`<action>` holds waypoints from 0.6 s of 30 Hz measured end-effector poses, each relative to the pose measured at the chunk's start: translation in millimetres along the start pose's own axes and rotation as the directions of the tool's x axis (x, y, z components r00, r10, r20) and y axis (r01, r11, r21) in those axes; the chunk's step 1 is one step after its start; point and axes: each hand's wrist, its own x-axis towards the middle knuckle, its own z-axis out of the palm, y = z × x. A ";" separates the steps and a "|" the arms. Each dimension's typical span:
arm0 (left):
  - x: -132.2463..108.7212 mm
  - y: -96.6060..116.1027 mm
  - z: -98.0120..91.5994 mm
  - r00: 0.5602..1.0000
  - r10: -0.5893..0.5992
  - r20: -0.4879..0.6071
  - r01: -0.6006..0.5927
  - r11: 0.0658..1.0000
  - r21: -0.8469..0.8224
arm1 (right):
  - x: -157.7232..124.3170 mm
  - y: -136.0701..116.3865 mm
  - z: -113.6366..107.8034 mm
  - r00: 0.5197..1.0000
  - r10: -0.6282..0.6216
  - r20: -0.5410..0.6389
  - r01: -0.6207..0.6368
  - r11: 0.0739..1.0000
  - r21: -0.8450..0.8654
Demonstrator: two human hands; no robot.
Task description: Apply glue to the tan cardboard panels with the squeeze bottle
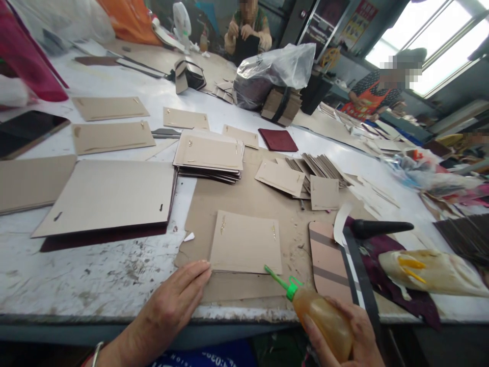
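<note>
A beige rectangular panel [246,244] lies flat in front of me, with glossy streaks near its two upper corners and a thin line along its near edge. My left hand [178,293] rests on the table with its fingers stretched out, the fingertips at the panel's near left corner. In my right hand [344,331] is a squeeze bottle [324,321] of amber liquid, probably glue, held tilted. Its green nozzle tip touches or hovers just over the panel's near right edge; I cannot tell which.
Left of the panel is a stack of larger panels [110,188]; beyond it, a smaller stack [210,153]. Several streaked panels [110,137] lie farther back near a phone [30,132]. At right are a black-handled tool [382,228] and a stained bottle [431,270]. Two people work across the table.
</note>
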 end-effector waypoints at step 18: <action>39.0 5.3 -15.2 0.962 -0.241 -0.128 0.243 0.970 0.003 | 38.7 -43.4 55.6 0.460 0.800 0.386 -0.596 -0.045 0.802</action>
